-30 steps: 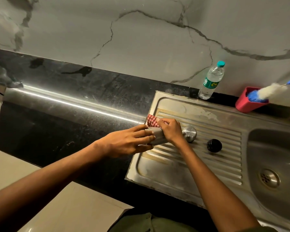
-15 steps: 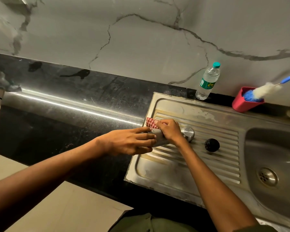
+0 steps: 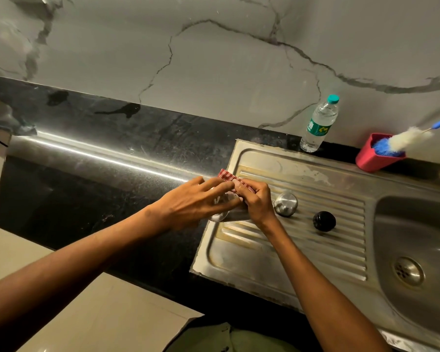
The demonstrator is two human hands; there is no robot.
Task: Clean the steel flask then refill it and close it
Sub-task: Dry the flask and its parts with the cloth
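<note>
Over the sink drainboard [image 3: 302, 255], the left hand [image 3: 196, 203] grips a steel flask [image 3: 220, 215] lying on its side while the right hand [image 3: 255, 201] clutches a red checked cloth [image 3: 226, 174] against it. A steel cap [image 3: 285, 203] and black stopper [image 3: 324, 221] sit just right of the hands.

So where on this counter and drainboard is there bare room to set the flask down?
The black counter left of the left hand is bare. So is the near end of the drainboard, below the right hand. It is crowded mid-board: steel cap and black stopper beside the hands, flask and checked cloth.
</note>
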